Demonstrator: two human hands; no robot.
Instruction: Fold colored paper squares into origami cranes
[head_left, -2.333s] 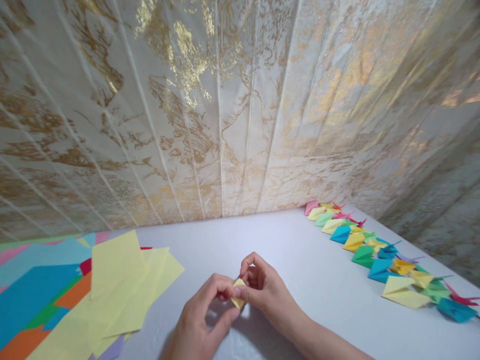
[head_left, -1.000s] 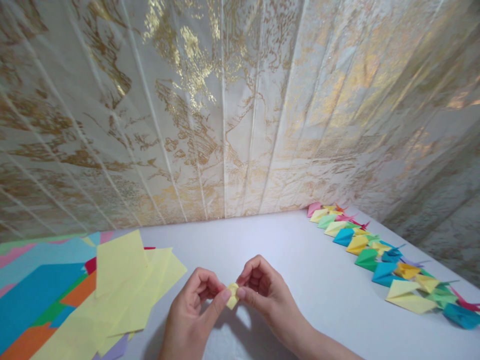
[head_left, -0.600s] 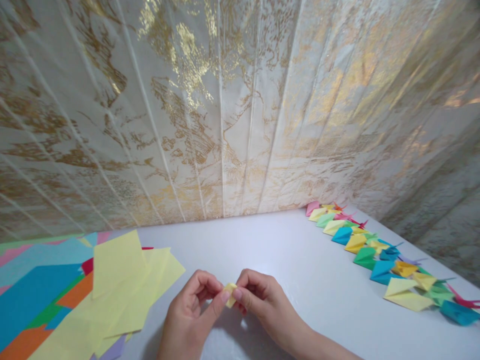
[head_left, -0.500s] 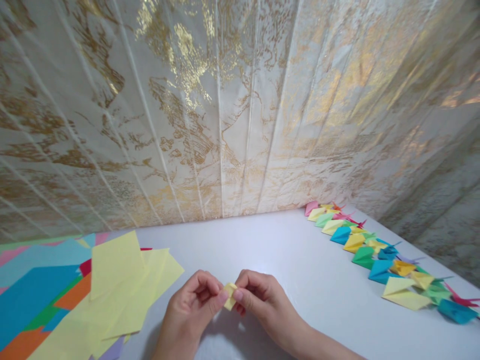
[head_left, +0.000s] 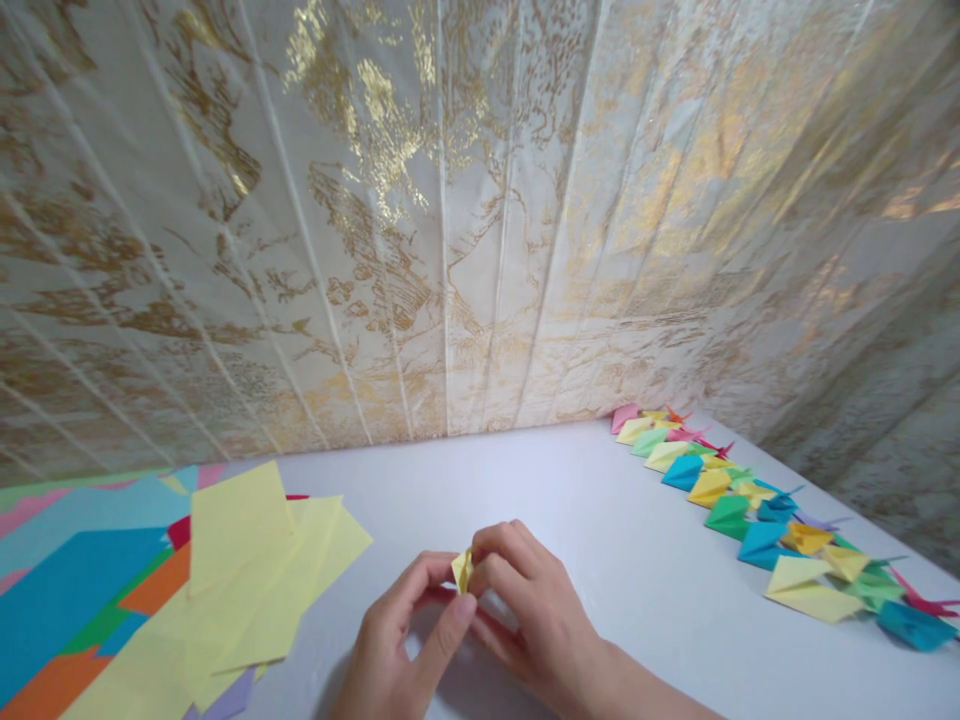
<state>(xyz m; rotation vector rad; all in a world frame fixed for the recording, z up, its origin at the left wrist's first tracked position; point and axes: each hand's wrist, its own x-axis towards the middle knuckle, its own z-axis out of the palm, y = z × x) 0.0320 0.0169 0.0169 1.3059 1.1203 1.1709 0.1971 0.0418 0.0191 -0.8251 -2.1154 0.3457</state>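
Between the left hand (head_left: 409, 632) and right hand (head_left: 531, 600), folded yellow paper (head_left: 462, 571) is pinched; its folds could be crushed by overtight pressure.

Bare white table (head_left: 555, 490) opens just beyond the fingers (head_left: 504, 546) and to their right, leaving a passage up to a patterned curtain (head_left: 480, 260). Loose paper sheets (head_left: 247, 570) block the way to the fingers' left; folded paper birds (head_left: 766, 545) bar the far right.
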